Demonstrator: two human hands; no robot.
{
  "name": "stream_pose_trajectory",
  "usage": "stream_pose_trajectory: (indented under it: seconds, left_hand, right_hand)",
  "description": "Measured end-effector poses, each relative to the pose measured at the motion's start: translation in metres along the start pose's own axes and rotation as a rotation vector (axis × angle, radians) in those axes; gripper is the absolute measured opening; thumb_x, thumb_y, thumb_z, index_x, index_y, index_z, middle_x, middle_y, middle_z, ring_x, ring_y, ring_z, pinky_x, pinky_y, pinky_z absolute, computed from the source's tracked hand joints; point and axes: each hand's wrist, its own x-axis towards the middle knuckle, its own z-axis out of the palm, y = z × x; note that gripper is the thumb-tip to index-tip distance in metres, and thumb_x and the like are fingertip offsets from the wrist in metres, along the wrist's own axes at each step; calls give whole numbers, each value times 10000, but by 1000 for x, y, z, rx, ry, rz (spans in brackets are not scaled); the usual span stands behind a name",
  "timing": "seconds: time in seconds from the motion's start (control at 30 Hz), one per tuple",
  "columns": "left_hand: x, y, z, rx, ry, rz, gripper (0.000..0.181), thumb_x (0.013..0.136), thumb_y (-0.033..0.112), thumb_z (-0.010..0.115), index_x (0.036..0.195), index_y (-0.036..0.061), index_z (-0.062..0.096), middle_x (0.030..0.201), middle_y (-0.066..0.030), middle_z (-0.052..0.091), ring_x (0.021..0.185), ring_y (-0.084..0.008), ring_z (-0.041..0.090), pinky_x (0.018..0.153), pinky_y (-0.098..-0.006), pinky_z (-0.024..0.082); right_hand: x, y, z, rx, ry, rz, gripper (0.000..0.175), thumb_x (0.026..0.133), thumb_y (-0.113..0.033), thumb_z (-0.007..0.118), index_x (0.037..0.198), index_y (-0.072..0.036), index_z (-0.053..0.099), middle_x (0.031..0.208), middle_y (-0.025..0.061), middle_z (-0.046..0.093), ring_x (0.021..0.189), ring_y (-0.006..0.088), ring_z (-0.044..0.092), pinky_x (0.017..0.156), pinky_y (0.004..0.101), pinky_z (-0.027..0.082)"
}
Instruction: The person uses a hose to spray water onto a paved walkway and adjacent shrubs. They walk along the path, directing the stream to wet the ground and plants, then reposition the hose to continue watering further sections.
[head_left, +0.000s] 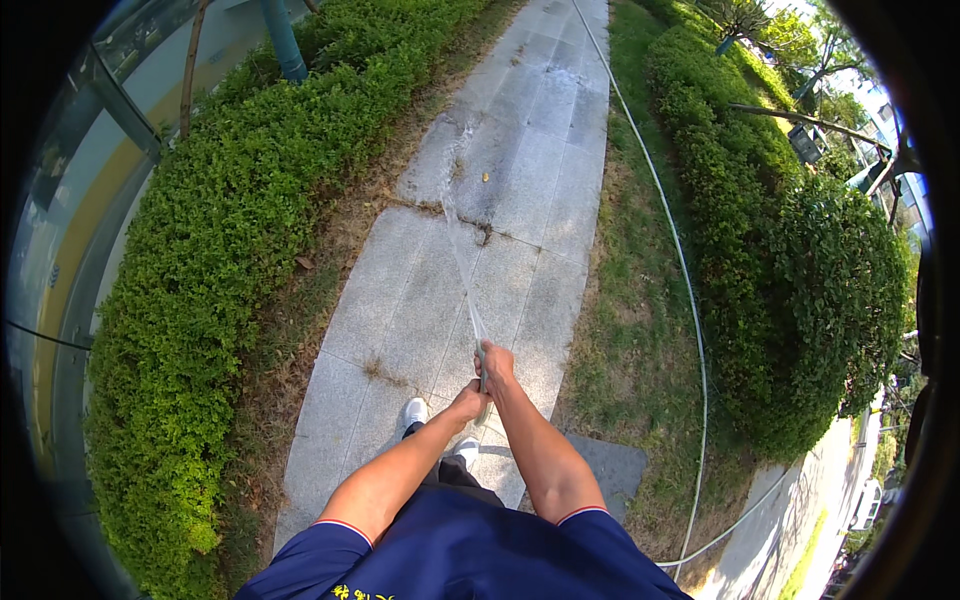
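Both my hands are closed around the end of a pale garden hose (481, 369), held out in front of my body. My right hand (496, 364) grips it nearest the outlet, and my left hand (470, 401) holds it just behind. A stream of water (462, 251) shoots forward from the hose end and splashes onto the stone-paved path (495, 292). Wet, darker patches show on the slabs farther ahead. A long stretch of the hose (679, 244) runs along the grass to the right of the path.
A clipped hedge (202, 247) lines the left side, with a glass wall (67, 195) behind it. More hedge (750, 300) stands on the right beyond a grass strip (637, 330). Weeds (384, 371) grow in the slab joints. A dark slab (607, 469) lies beside the path.
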Motion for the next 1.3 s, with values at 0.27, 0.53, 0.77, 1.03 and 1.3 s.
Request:
stream_pose_trajectory:
  seconds: [0.27,0.53,0.77,1.03,1.3]
  left_hand:
    - [2,-41,15,78,-42,13,531,808,277,649,1207,-37,492,1190,-196,574,1112,-294,533,937,-375,390]
    - [5,-16,8,85,-23,66,500,839,243,613,1231,-35,474,1228,-198,551,1164,-297,500,964,-380,372]
    - [3,5,10,1,-70,103,533,843,220,608,1282,-28,435,1275,-187,515,1196,-283,472,989,-368,350]
    - [-15,10,17,-4,-67,98,490,811,264,648,1203,9,501,1179,-140,573,1125,-238,509,937,-350,377]
    - [-29,-76,53,189,-199,15,496,726,257,697,1093,-41,546,1043,-168,620,1005,-267,570,878,-349,425]
  right_hand:
    - [-15,29,-30,186,113,57,292,936,-253,476,775,-18,538,571,55,498,461,154,449,422,277,379]
    - [-8,10,-20,188,54,-10,280,935,-238,480,788,-9,544,576,61,512,458,154,464,412,281,376]
    - [-9,-17,-15,114,33,-7,269,937,-223,476,784,-14,548,602,61,524,455,144,462,407,270,374]
    - [-9,-3,-33,170,19,-4,263,942,-234,454,785,-34,522,577,46,496,460,150,447,417,276,380]
    - [-58,70,-94,276,58,169,270,944,-246,422,797,-35,503,569,57,479,461,177,445,417,298,384]
